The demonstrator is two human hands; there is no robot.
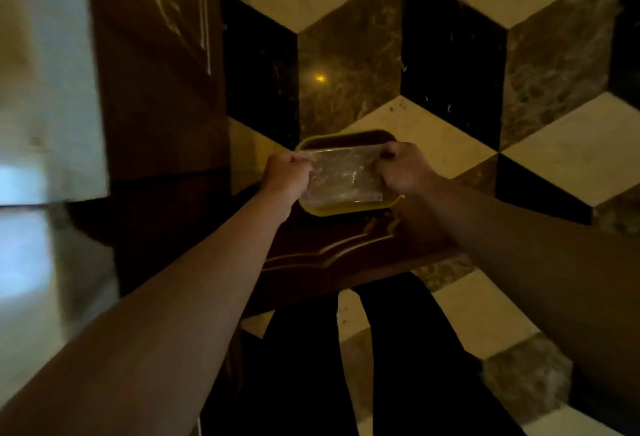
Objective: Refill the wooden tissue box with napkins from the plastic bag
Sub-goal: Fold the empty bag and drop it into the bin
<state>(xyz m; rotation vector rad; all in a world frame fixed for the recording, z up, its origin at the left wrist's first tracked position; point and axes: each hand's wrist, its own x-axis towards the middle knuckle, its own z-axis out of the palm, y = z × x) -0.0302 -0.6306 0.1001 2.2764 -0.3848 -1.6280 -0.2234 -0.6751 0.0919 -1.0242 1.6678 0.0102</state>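
A clear plastic bag point(341, 176) hangs stretched between my two hands, and I cannot tell what is inside it. My left hand point(286, 172) grips its left upper corner, and my right hand point(403, 167) grips its right upper corner. Directly beneath the bag is a rounded container with a yellow-gold rim and dark inside point(346, 139), resting on a dark wooden surface with gold trim point(332, 248). The bag hides most of the container's opening. No wooden tissue box is clearly recognisable apart from this container.
A tall dark wooden panel with gold inlay point(156, 72) stands on the left, with a pale blurred wall point(41, 106) beyond it. The floor point(450, 37) is patterned marble in cream, brown and black. My dark-trousered legs point(311, 366) are below.
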